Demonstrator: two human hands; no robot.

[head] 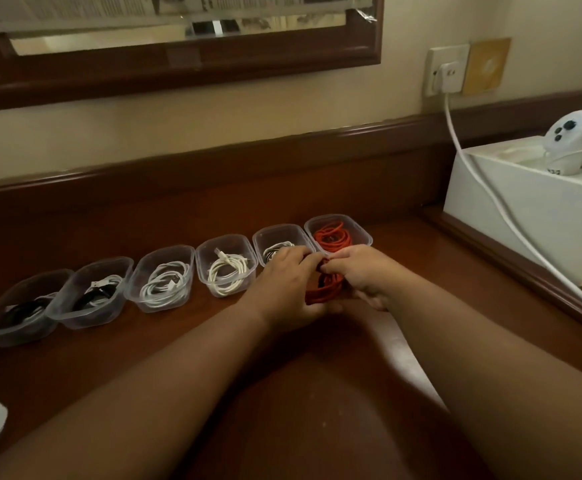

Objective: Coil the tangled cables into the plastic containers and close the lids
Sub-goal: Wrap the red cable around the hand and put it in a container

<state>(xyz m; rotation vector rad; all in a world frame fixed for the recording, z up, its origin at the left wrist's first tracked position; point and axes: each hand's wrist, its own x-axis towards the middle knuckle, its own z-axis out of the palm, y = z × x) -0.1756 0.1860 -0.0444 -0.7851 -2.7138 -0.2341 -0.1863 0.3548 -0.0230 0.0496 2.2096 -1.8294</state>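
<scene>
- Now both hands meet over a bundle of red cable [324, 289] just in front of the row of tubs: the left hand [282, 289] curls round its left side and the right hand [358, 275] pinches its upper right edge, so each grip is closed on that cable. Held from two sides like this, the loops likely stay together while being shaped.
- Six clear plastic tubs stand in a slanting line on the wooden surface [282, 393], each touching or almost touching its neighbour, all open; no lids are in view.
- From near left to far right: two tubs of black and white cable [23, 308] [92, 292], two tubs of white cable [163, 278] [227, 266], a tub of grey-white cable [279, 247] partly hidden by the left hand, and a tub already holding red cable [334, 233].
- Lining them up probably keeps each coil sorted and within easy reach.
- Where the held bundle belongs is unclear, since every tub seen has something in it.
- Room to move: the near part of the surface is open under the forearms. Behind the tubs a raised wooden ledge [213, 168] limits the far side.
- To the right a white box [511, 216] and a white power lead [490, 188] running from the wall socket [447, 69] sit near the red tub; a wide sweep that way could snag the lead.
</scene>
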